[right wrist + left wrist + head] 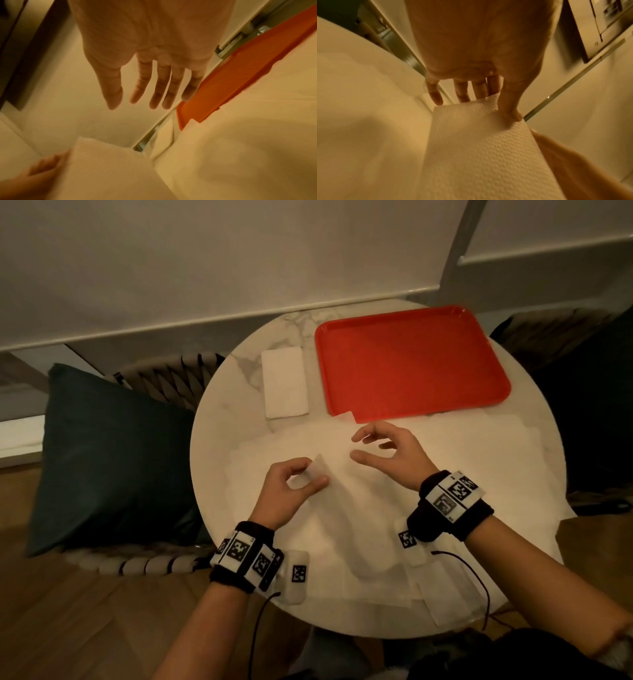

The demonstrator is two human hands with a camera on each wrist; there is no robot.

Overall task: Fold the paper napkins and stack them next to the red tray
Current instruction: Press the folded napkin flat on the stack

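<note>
1. Your left hand (291, 491) pinches the far end of a folded napkin (476, 142) between thumb and fingers, lifting that end off the round table (219, 412). The rest of the strip trails back toward you.
2. Your right hand (387, 453) hovers just beside it with fingers spread and loose, holding nothing.
3. The stack of folded napkins (284, 383) sits just left of the red tray (411, 361), well ahead of your hands.
4. Loose unfolded napkins (479, 446) cover the near half of the table, and one corner overlaps the tray's front edge.
5. With only one end pinched, the fold may fall open as you carry it, so support the free end with your right hand.
6. Dragging the strip low could snag the loose sheets and pull them along.
7. Set it down squarely, or the stack may skew.
</note>
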